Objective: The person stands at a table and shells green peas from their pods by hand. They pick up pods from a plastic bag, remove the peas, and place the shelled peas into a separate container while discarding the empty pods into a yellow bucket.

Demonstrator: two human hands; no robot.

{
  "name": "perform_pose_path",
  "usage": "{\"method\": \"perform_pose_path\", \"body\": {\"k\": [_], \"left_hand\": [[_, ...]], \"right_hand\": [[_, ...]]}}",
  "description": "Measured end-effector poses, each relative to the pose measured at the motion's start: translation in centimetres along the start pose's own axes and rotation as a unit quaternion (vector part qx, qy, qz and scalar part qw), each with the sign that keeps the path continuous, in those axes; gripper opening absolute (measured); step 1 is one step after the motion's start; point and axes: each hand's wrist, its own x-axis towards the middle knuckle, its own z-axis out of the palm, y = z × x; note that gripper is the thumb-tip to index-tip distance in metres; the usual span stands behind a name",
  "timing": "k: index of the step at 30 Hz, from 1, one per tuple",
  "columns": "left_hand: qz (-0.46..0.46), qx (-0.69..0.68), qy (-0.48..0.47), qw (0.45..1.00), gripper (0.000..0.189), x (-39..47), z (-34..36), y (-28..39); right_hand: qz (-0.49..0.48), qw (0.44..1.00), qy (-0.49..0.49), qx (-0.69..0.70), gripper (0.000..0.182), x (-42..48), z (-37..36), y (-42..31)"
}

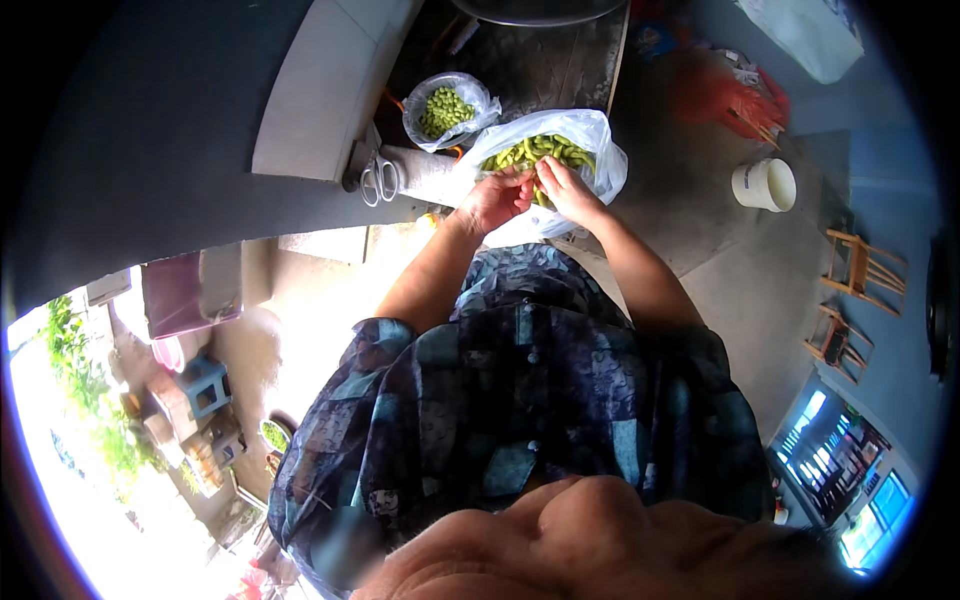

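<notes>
My left hand [496, 201] and my right hand [568, 193] meet over an open white plastic bag [611, 161] full of green soybean pods [574, 154]. Their fingertips pinch a small pod between them, mostly hidden by the fingers. Left of the bag, a bowl lined with clear plastic [486, 109] holds shelled green beans [446, 112]. Scissors with pale grey handles [380, 180] lie at the near left of the bowl, their handles towards me.
A dark tabletop [555, 67] extends behind the bag, with a metal rim [540, 16] at its far end. On the floor to the right are a white bucket [765, 185], a red plastic bag [761, 105] and wooden stools [862, 271]. A blue plastic stool [204, 386] stands far left.
</notes>
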Motion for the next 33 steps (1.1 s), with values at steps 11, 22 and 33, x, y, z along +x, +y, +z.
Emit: {"method": "perform_pose_path", "body": {"k": [11,22,33], "left_hand": [[0.041,0.023,0.085,0.995,0.015,-0.2,0.1,-0.8],[0.135,0.005,0.164,0.977,0.019,-1.0,-3.2,0.7],[0.104,0.116,0.204,0.967,0.010,-0.3,-4.3,0.5]], "right_hand": [[0.044,0.985,-0.165,0.000,0.027,0.2,-1.9,-1.6],[0.180,0.976,-0.023,0.121,0.016,3.3,-1.8,-0.7],[0.005,0.913,0.134,-0.386,0.018,5.2,2.5,1.8]]}}
